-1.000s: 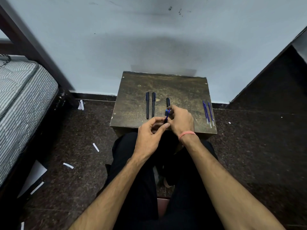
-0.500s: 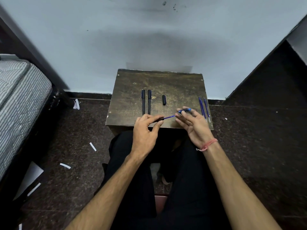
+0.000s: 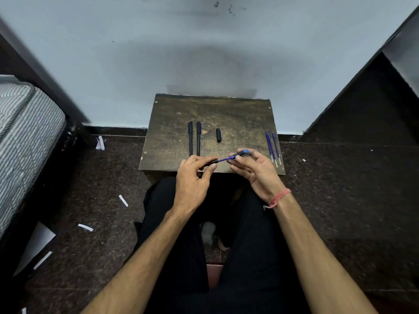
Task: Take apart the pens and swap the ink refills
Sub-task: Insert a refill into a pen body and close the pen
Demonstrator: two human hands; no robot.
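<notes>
Over the front edge of a small dark wooden table [image 3: 238, 109], my left hand [image 3: 192, 177] grips a black pen barrel [image 3: 209, 162]. My right hand [image 3: 256, 171] pinches the blue tip section with the blue ink refill [image 3: 226, 158], which is partly drawn out of the barrel. Two capped black pens [image 3: 194, 138] lie side by side on the table's left. A loose black cap [image 3: 218, 135] rests at the middle. Three blue refills [image 3: 273, 146] lie near the right edge.
The table stands against a pale wall. A striped mattress [image 3: 25, 137] is at the left. Paper scraps [image 3: 123, 200] litter the dark speckled floor. My legs in black trousers [image 3: 181, 245] sit below the table's front edge.
My hands, close together a second ago, have moved apart. The right hand has drawn the blue refill and tip rightward out of the barrel that the left hand holds.
</notes>
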